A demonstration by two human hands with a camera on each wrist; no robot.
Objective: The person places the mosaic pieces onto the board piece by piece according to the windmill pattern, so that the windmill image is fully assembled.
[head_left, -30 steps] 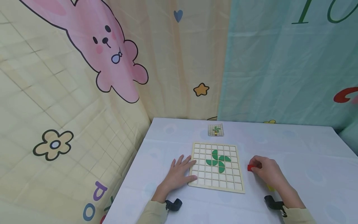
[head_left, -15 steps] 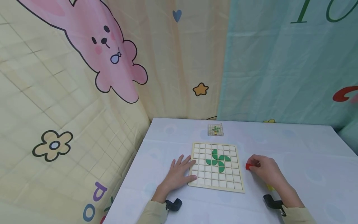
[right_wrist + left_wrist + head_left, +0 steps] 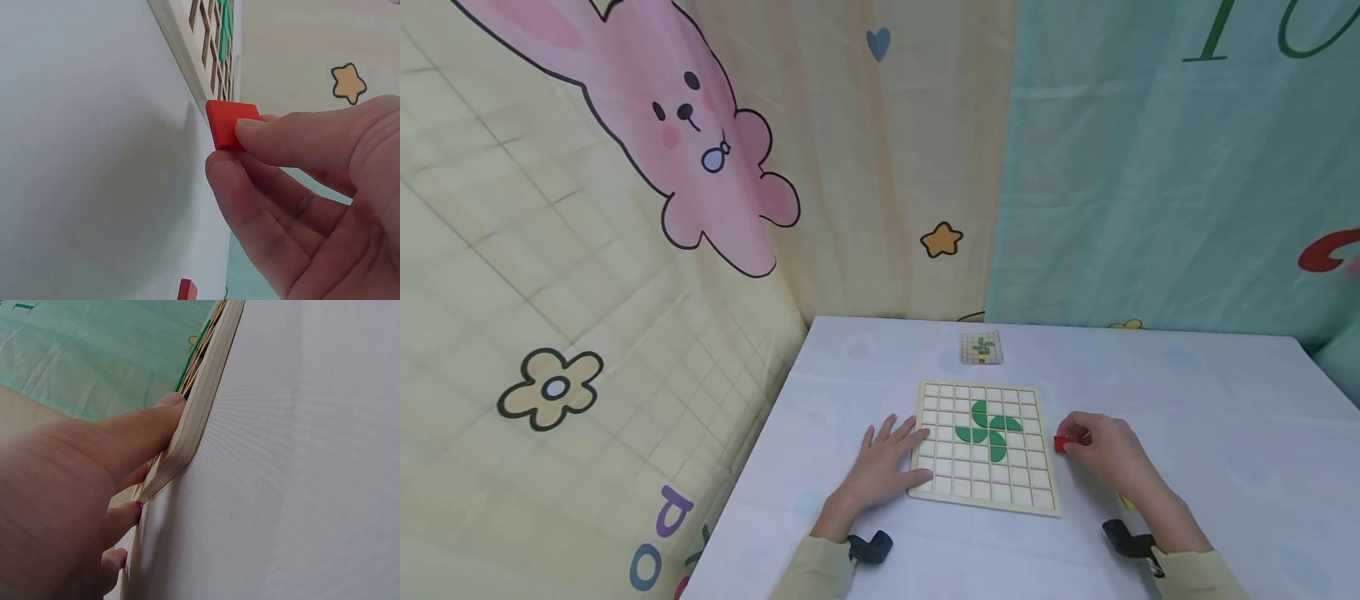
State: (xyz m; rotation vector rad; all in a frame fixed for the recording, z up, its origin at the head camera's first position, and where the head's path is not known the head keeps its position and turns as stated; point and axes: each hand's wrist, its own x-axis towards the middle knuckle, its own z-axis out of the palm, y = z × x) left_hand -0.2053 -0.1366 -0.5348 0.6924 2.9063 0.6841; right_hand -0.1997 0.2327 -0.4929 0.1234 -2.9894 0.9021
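A square wooden grid board lies on the table, with several green rounded tiles set in a pinwheel near its middle. My left hand rests on the board's left edge with fingers spread; in the left wrist view the thumb touches the frame near a corner. Just right of the board, my right hand pinches a red square tile between thumb and fingers. The tile is held above the table, apart from the board in the head view.
Behind the board lies a small pattern card with a similar green pinwheel. A yellow piece sits partly hidden under the right wrist. Another red piece shows low in the right wrist view. Printed curtains stand behind the table.
My right hand has moved a little left with the red tile, closer to the board's right edge. The left hand stays on the board.
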